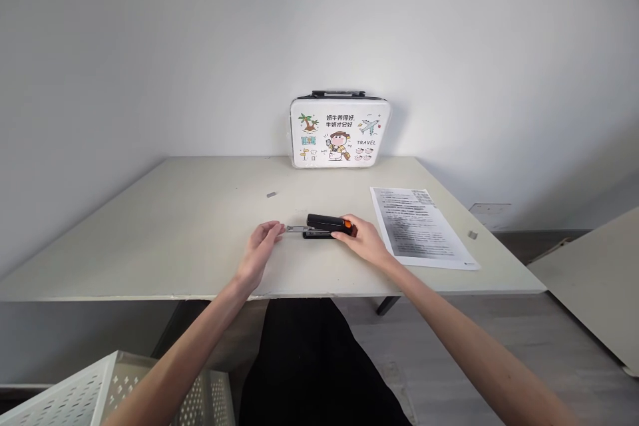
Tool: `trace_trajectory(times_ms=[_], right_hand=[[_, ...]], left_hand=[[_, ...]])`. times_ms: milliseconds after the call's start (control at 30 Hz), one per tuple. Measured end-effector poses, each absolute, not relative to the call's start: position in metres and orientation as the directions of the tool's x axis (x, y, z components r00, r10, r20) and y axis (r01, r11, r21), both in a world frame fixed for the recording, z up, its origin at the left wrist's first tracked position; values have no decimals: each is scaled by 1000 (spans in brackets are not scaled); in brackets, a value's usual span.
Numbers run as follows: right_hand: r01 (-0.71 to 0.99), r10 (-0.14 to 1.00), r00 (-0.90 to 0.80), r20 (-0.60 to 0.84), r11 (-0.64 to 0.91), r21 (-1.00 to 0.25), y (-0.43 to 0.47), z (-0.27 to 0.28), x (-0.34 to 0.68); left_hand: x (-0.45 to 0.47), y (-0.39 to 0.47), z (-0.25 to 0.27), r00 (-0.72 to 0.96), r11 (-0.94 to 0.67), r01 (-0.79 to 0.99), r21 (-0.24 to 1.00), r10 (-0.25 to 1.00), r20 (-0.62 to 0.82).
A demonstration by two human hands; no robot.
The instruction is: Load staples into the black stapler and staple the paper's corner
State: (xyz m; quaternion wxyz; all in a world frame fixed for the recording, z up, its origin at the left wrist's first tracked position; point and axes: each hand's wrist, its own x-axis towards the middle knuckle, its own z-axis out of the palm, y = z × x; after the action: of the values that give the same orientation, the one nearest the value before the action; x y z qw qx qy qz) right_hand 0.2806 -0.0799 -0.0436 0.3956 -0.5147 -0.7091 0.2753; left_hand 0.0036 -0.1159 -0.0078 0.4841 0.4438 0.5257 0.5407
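A black stapler (pixel 328 221) with an orange patch at its right end lies on the table in front of me. My right hand (pixel 363 239) is closed round that right end, thumb on the near side. From the stapler's left end a silver metal slide (pixel 295 229) sticks out. My left hand (pixel 264 236) pinches the slide's outer tip between thumb and fingers. Beyond the left hand lies a small grey strip of staples (pixel 271 194). To the right of my right hand, a printed sheet of paper (pixel 419 229) lies flat.
The pale table (pixel 150 239) meets the wall at the back. A white case (pixel 340 133) with cartoon prints stands upright against that wall. Another small grey piece (pixel 472 234) lies near the right edge. Below the table on the left is a white perforated basket (pixel 74 393).
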Motion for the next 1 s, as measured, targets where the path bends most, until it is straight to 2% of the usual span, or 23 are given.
trace_trajectory(times_ms=[100, 200, 333, 533, 633, 733, 800, 833, 900, 1000], right_hand=[[507, 944, -97, 316, 321, -800, -91, -40, 282], [517, 940, -72, 333, 321, -794, -101, -34, 284], [548, 937, -60, 345, 320, -773, -107, -30, 287], [580, 892, -28, 451, 382, -719, -113, -26, 288], [626, 796, -97, 597, 515, -586, -120, -20, 286], [677, 591, -238, 771, 670, -305, -128, -14, 281], [698, 486, -325, 811, 702, -141, -132, -11, 278], [705, 468, -356, 809, 703, -96, -134, -10, 277], [715, 486, -393, 781, 695, -73, -137, -9, 275], [715, 552, -399, 732, 687, -129, -139, -9, 275]], left_hand=[[14, -118, -2, -95, 123, -321, 939, 982, -161], [25, -113, 1, -50, 219, -470, 855, 961, -274], [35, -105, 2, 64, 291, -531, 796, 950, -304], [39, -99, 1, 102, 374, -640, 671, 907, -408], [43, -91, 4, 120, 419, -690, 591, 871, -477], [48, -83, 8, 146, 445, -699, 559, 855, -498], [50, -80, 9, 162, 456, -698, 553, 852, -498], [50, -79, 9, 167, 457, -699, 550, 852, -496], [49, -79, 8, 169, 452, -702, 551, 857, -487], [46, -81, 4, 157, 437, -698, 567, 866, -474]])
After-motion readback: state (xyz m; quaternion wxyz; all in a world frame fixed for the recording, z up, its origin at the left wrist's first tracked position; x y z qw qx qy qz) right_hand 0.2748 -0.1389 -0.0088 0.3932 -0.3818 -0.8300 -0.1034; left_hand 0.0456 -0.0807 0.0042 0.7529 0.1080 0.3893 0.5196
